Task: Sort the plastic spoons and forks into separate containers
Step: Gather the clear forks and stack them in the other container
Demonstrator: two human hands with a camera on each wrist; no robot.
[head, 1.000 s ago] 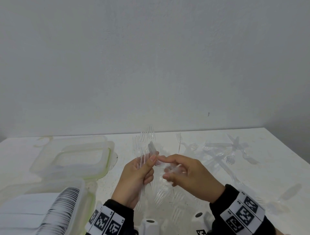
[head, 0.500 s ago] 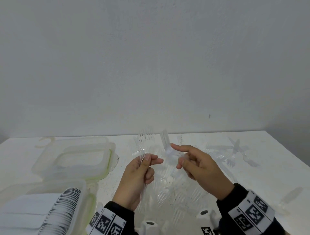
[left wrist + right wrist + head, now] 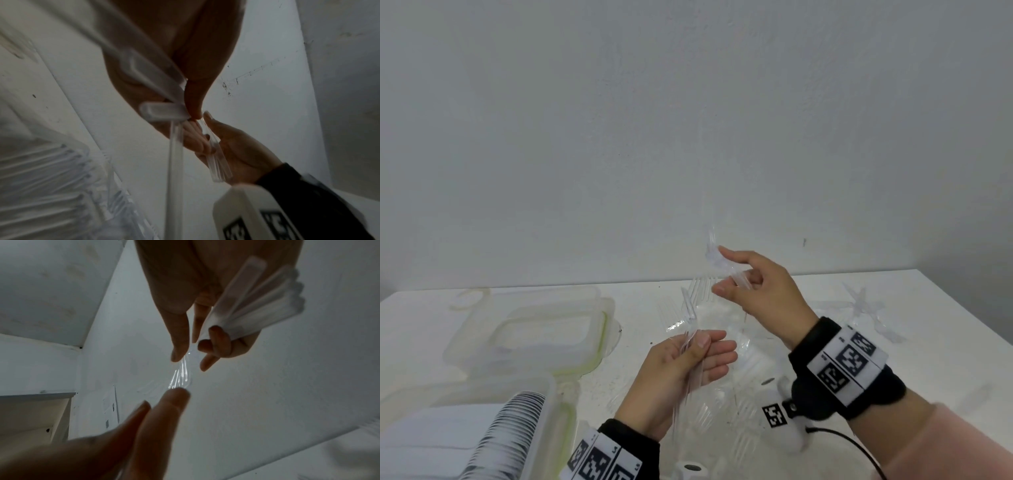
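My left hand [image 3: 703,346] pinches a bundle of clear plastic forks [image 3: 688,329] between thumb and fingers, tines up, low over the white table [image 3: 928,342]. Up and to its right, my right hand [image 3: 726,270] grips several more clear forks [image 3: 717,260]. In the right wrist view their handles [image 3: 257,301] fan out behind the curled fingers [image 3: 216,344] and the tines [image 3: 180,374] glint. The left wrist view shows the left thumb [image 3: 195,97] on the handles [image 3: 162,112], and the right hand [image 3: 236,149] beyond.
A clear lidded container with a green seal [image 3: 544,329] stands at the left. Nearer, a second container [image 3: 551,404] holds a stack of white spoons [image 3: 510,428]. Loose clear forks [image 3: 726,418] lie under my hands, and more cutlery [image 3: 859,308] at the far right.
My right hand has pulled away from the left, rising up and to the right with its forks. The left hand stays low with its bundle, fingers more spread.
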